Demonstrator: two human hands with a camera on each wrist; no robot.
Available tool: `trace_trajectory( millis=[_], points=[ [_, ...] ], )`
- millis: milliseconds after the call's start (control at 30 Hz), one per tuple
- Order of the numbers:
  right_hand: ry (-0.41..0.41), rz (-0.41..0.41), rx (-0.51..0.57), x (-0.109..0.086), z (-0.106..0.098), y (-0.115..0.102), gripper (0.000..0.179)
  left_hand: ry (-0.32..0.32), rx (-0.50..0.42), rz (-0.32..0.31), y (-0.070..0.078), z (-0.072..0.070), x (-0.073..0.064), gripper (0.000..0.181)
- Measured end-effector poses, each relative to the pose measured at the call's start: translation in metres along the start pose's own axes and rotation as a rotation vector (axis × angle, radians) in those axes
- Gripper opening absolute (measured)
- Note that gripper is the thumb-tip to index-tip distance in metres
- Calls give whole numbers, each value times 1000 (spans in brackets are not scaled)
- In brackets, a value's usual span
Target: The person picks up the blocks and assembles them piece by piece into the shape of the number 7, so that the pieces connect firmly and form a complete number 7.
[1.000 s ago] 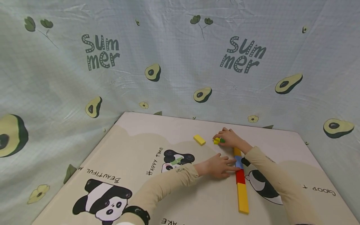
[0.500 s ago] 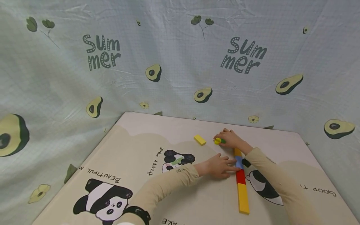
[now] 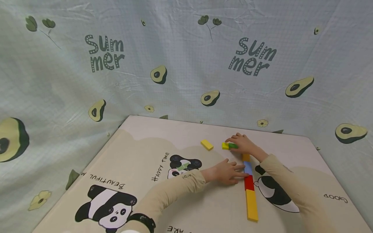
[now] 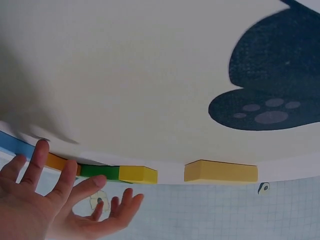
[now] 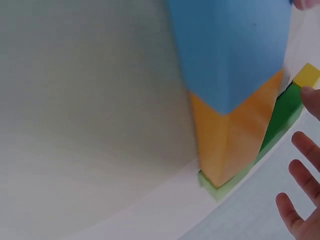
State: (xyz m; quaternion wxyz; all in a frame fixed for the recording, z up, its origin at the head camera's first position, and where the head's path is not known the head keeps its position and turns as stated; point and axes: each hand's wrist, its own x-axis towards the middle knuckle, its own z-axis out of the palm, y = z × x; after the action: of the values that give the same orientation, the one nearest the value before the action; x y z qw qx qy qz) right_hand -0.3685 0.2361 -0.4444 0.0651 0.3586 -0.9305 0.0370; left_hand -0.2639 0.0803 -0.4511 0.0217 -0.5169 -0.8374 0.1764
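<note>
A row of blocks lies on the table: a long yellow block (image 3: 252, 205) nearest, then a red block (image 3: 249, 183), a blue block (image 3: 247, 168) and an orange block (image 3: 246, 157). At the row's far end, a green block (image 3: 233, 146) runs leftward, with a small yellow block (image 3: 225, 146) against its left end. My right hand (image 3: 243, 144) is over the green block with fingers spread, its thumb (image 5: 310, 95) close to where green meets yellow. With its fingers extended, my left hand (image 3: 227, 172) touches the row around the blue and red blocks.
A loose yellow block (image 3: 207, 145) lies apart, left of the small yellow one. The tabletop (image 3: 145, 129) has printed pandas and lettering. Behind its far edge hangs a pale curtain (image 3: 180, 58) with avocado prints.
My right hand has drawn back to the right, leaving the small yellow block uncovered and more of the green block showing. The left hand stays in place.
</note>
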Motion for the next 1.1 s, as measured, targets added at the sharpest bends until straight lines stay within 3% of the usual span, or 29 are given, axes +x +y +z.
trace_trajectory(
  millis=[300, 667, 867, 1100],
  points=[
    [10, 74, 24, -32, -14, 5, 40, -39, -39, -14, 0, -3, 0, 51],
    [21, 139, -19, -72, -15, 9, 38, -57, -69, -35, 2, -2, 2, 51],
    [50, 136, 1, -84, -15, 5, 37, -74, -76, -46, 2, -4, 2, 52],
    [21, 147, -17, -90, -5, 4, 38, -68, -69, -42, 2, -4, 1, 52]
  ],
)
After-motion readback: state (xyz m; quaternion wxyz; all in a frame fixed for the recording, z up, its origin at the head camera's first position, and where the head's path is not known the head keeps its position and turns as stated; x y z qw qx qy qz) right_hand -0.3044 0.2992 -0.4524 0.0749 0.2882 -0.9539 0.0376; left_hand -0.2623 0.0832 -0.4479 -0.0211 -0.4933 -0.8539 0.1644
